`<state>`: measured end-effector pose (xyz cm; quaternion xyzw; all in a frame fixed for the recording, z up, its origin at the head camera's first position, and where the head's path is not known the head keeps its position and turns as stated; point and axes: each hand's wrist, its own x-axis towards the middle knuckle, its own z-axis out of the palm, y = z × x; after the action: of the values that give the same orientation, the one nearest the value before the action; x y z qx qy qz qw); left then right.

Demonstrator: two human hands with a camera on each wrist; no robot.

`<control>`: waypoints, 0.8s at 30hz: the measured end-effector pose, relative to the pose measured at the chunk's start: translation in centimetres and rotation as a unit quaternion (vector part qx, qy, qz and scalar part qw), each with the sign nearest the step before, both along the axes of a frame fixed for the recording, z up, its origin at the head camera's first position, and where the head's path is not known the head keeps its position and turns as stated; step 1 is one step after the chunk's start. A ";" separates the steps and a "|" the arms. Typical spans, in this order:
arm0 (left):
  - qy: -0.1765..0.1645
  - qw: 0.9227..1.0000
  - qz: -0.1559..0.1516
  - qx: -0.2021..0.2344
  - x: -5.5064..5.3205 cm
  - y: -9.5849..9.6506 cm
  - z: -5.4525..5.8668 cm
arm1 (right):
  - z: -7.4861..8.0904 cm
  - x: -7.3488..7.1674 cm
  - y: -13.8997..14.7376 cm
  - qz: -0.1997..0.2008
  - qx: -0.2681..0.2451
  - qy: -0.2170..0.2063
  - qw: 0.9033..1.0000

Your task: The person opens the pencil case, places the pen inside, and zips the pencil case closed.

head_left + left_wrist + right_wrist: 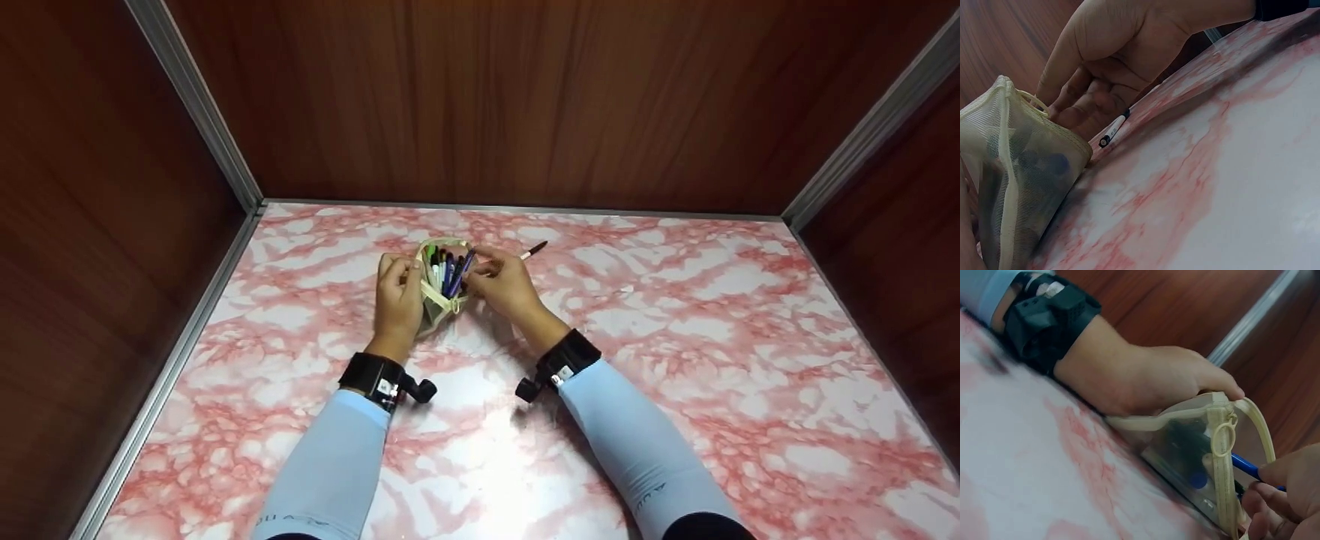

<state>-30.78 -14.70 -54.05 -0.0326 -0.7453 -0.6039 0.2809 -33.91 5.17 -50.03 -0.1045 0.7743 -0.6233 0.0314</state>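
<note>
A cream-edged mesh zip pouch (pixel 433 313) stands on the table with its mouth spread, and several pens and markers (pixel 442 271) show inside. My left hand (pixel 399 291) grips its left rim, thumb at the edge. At the right side of the mouth, my right hand (pixel 510 285) pinches a blue pen (pixel 1247 467) that sits partly in the pouch. Through the mesh (pixel 1033 169) the contents look blurred in the left wrist view. A white marker with a dark cap (pixel 535 250) lies on the table just beyond my right hand.
The table (pixel 675 360) has a red and white marbled top. Dark wood panels (pixel 480 105) with metal edge strips (pixel 202 112) rise at the back and both sides. Each wrist wears a black camera band (pixel 375 377).
</note>
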 end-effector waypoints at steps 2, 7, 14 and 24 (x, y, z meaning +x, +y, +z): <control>0.000 1.000 -0.002 -0.002 0.0 0.0 0.0 | 0.0 0.1 0.0 0.025 0.052 0.011 0.998; 0.003 1.000 -0.002 0.004 0.0 0.0 0.0 | 0.3 0.5 -0.2 0.085 0.168 0.074 0.979; 0.011 1.000 0.003 0.004 0.0 0.0 0.0 | 0.6 0.4 0.4 0.117 0.205 0.087 0.968; 0.014 1.000 -0.010 0.017 -0.1 0.0 -0.1 | 1.0 -1.4 3.4 0.025 0.202 0.038 0.978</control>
<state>-30.84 -14.71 -54.12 -0.0435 -0.7303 -0.6188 0.2860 -35.29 8.62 -49.03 -0.1383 0.8820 -0.4490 0.0381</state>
